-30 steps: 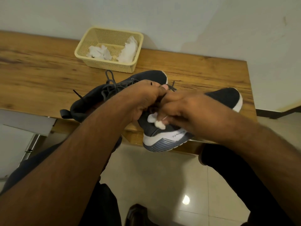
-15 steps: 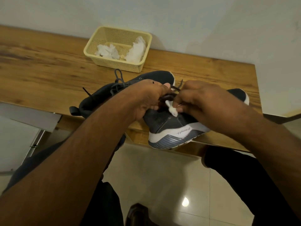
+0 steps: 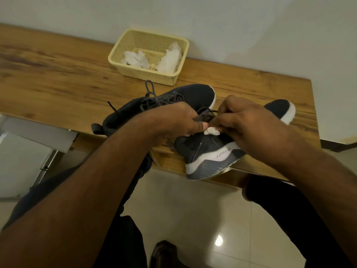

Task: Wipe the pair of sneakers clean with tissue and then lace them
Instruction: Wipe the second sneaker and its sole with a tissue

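While both hands are busy at the near shoe's lace area, the lacing step appears to be in hand, with wiping seemingly not fully set aside, since a scrap of tissue is in the grip.

Left to right: the far sneaker (image 3: 181, 97) lies on the wooden bench (image 3: 58, 74), its grey laces (image 3: 152, 99) loose and bunched on top, its heel over the near edge. Behind it stands a yellow basket (image 3: 148, 55) holding crumpled tissues (image 3: 170, 59). The left hand (image 3: 173, 120) sits over the collar of the near sneaker (image 3: 210, 153), fingers curled on the shoe and what looks like a lace; the exact hold is hidden. Touching it, the right hand (image 3: 245, 120) has its fingers pinched together on a dark lace (image 3: 205, 115), with a small white wad of tissue (image 3: 211, 130) tucked beneath them. The near sneaker is tilted onto its side, sole toward the viewer, heel overhanging the bench edge.

Assessment: the next move calls for drawing the lace end through an eyelet while the left hand steadies the shoe. The wad should be dropped first, as it hampers a fine pinch.
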